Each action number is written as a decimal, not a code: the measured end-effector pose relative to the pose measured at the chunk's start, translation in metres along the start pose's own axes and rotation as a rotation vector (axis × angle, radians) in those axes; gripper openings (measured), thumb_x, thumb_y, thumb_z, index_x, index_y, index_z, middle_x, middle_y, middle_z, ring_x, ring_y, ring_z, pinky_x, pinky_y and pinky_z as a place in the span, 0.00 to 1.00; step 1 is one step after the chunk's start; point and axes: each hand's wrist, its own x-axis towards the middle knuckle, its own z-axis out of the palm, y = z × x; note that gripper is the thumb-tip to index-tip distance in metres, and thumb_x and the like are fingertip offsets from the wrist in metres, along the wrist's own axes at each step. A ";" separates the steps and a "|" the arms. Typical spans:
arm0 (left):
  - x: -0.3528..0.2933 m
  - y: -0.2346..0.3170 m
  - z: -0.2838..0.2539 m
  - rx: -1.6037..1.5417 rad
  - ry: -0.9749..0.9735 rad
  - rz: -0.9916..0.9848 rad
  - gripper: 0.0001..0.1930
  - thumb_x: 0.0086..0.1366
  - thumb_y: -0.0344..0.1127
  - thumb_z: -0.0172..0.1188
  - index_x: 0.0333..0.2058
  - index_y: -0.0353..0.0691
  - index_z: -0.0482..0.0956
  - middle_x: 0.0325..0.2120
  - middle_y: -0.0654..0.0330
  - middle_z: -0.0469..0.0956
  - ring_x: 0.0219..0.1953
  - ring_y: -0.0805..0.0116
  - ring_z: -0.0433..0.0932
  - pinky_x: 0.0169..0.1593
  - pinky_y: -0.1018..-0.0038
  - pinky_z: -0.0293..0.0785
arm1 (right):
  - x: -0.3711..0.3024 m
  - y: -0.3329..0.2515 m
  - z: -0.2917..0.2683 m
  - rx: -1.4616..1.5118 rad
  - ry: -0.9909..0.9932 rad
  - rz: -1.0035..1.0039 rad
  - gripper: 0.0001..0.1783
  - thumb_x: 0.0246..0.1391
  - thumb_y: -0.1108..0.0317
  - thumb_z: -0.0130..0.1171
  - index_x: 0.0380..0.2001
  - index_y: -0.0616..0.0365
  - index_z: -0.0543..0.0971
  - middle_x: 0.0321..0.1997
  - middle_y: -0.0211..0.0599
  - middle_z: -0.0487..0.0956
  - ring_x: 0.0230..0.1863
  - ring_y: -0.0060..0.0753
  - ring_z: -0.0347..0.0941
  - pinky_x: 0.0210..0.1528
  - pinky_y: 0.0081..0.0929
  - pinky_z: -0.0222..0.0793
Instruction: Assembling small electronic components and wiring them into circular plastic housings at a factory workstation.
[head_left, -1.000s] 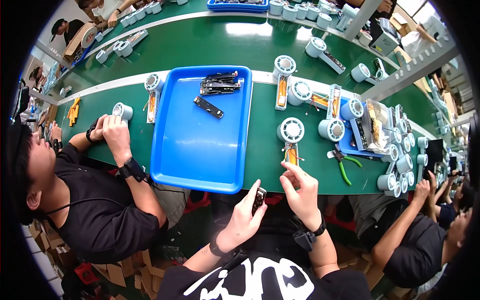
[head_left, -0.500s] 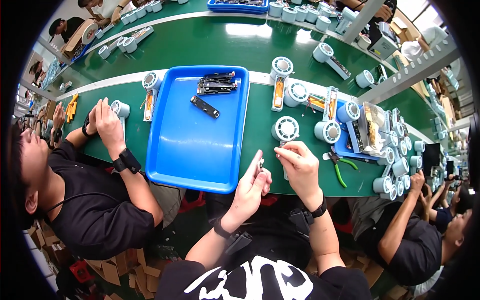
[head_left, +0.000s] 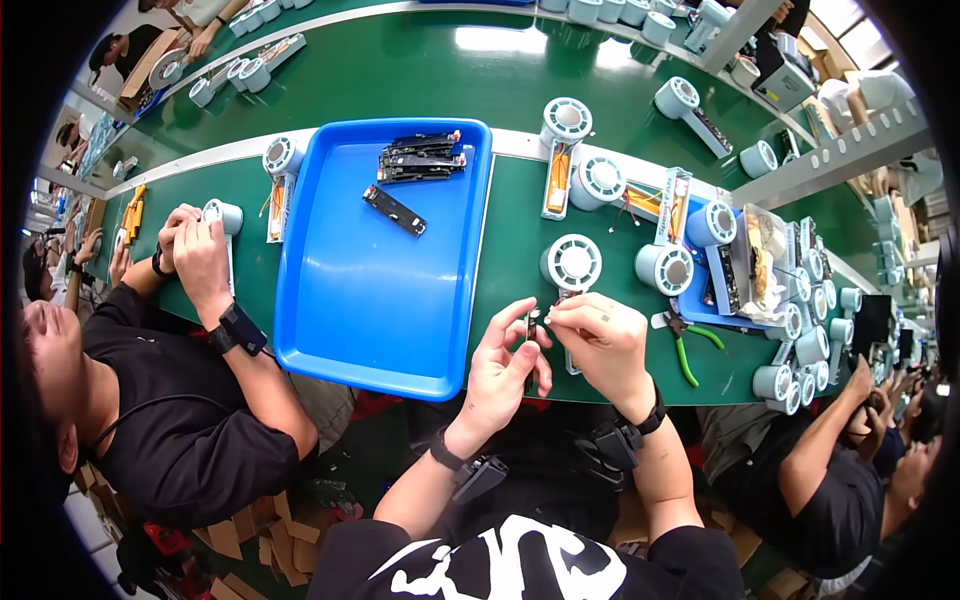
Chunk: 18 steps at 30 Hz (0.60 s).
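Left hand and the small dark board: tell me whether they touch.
Touching. The head view shows the small dark board held in the left hand, directly against its fingers.

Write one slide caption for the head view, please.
The left hand holds a slim dark electronic part, the right hand close beside it, near a rectangular blue plastic tray.

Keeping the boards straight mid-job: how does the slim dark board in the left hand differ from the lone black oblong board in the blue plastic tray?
The slim dark board is held up by the left hand; the lone black oblong board lies flat in the blue plastic tray.
That hand partly covers the slim dark board, while the lone black oblong board shows its whole length.
Both look dark and narrow.
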 end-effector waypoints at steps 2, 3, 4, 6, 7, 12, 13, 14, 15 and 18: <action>0.000 0.000 -0.003 0.007 -0.014 -0.008 0.30 0.76 0.45 0.58 0.69 0.39 0.60 0.42 0.55 0.74 0.25 0.69 0.79 0.26 0.76 0.76 | 0.003 0.000 0.000 -0.009 0.008 -0.024 0.08 0.45 0.79 0.72 0.31 0.59 0.85 0.32 0.38 0.85 0.32 0.38 0.84 0.32 0.27 0.79; 0.000 0.000 -0.003 0.011 -0.021 -0.012 0.30 0.76 0.45 0.58 0.68 0.39 0.61 0.42 0.55 0.74 0.25 0.68 0.80 0.25 0.76 0.76 | 0.004 0.001 0.001 -0.021 0.017 -0.055 0.08 0.46 0.79 0.71 0.31 0.59 0.84 0.31 0.37 0.85 0.31 0.38 0.83 0.31 0.28 0.78; 0.000 0.000 -0.004 0.012 -0.018 -0.017 0.30 0.76 0.45 0.58 0.68 0.39 0.61 0.42 0.55 0.74 0.25 0.68 0.80 0.25 0.76 0.76 | 0.005 0.002 0.002 -0.033 0.026 -0.086 0.08 0.46 0.79 0.71 0.31 0.59 0.83 0.30 0.36 0.84 0.29 0.38 0.83 0.30 0.28 0.78; 0.000 0.000 -0.005 0.006 -0.004 -0.026 0.31 0.75 0.46 0.59 0.68 0.39 0.61 0.42 0.55 0.74 0.24 0.68 0.80 0.24 0.76 0.76 | 0.005 0.004 0.004 -0.052 0.037 -0.114 0.09 0.46 0.79 0.71 0.32 0.59 0.83 0.30 0.36 0.84 0.29 0.38 0.83 0.30 0.29 0.78; 0.000 0.000 -0.006 0.003 0.003 -0.029 0.31 0.75 0.47 0.60 0.68 0.39 0.61 0.42 0.55 0.74 0.24 0.67 0.80 0.24 0.76 0.76 | 0.005 0.005 0.005 -0.074 0.048 -0.148 0.10 0.45 0.79 0.71 0.33 0.58 0.83 0.31 0.36 0.84 0.29 0.38 0.83 0.30 0.29 0.78; 0.000 0.001 -0.007 0.037 0.019 -0.010 0.32 0.74 0.48 0.60 0.68 0.38 0.61 0.41 0.54 0.74 0.24 0.68 0.80 0.24 0.76 0.76 | 0.006 0.005 0.003 -0.167 -0.003 -0.251 0.16 0.42 0.78 0.70 0.38 0.58 0.83 0.33 0.34 0.83 0.28 0.37 0.81 0.29 0.29 0.77; -0.001 0.002 -0.008 0.063 0.018 0.002 0.32 0.74 0.47 0.61 0.68 0.38 0.62 0.41 0.54 0.74 0.24 0.68 0.80 0.24 0.77 0.76 | 0.006 0.006 0.003 -0.166 -0.003 -0.248 0.16 0.42 0.78 0.70 0.38 0.58 0.83 0.33 0.34 0.83 0.28 0.37 0.81 0.29 0.29 0.77; -0.002 0.002 -0.008 0.088 0.017 0.013 0.31 0.74 0.46 0.61 0.68 0.38 0.62 0.42 0.54 0.74 0.24 0.68 0.81 0.24 0.77 0.75 | 0.006 0.006 0.003 -0.179 -0.011 -0.252 0.16 0.42 0.78 0.70 0.38 0.58 0.82 0.33 0.33 0.82 0.29 0.36 0.81 0.29 0.29 0.76; -0.002 0.002 -0.009 0.114 0.014 0.024 0.31 0.74 0.46 0.62 0.68 0.38 0.62 0.42 0.54 0.74 0.24 0.68 0.81 0.24 0.77 0.75 | 0.006 0.006 0.003 -0.192 -0.019 -0.255 0.16 0.41 0.77 0.70 0.38 0.57 0.82 0.33 0.33 0.82 0.29 0.36 0.81 0.29 0.29 0.76; -0.004 0.002 -0.005 0.160 0.024 0.025 0.30 0.74 0.42 0.62 0.67 0.38 0.64 0.42 0.55 0.74 0.24 0.69 0.81 0.24 0.78 0.75 | 0.006 0.006 0.003 -0.229 -0.041 -0.261 0.15 0.42 0.76 0.69 0.37 0.57 0.82 0.33 0.32 0.80 0.30 0.35 0.80 0.28 0.30 0.75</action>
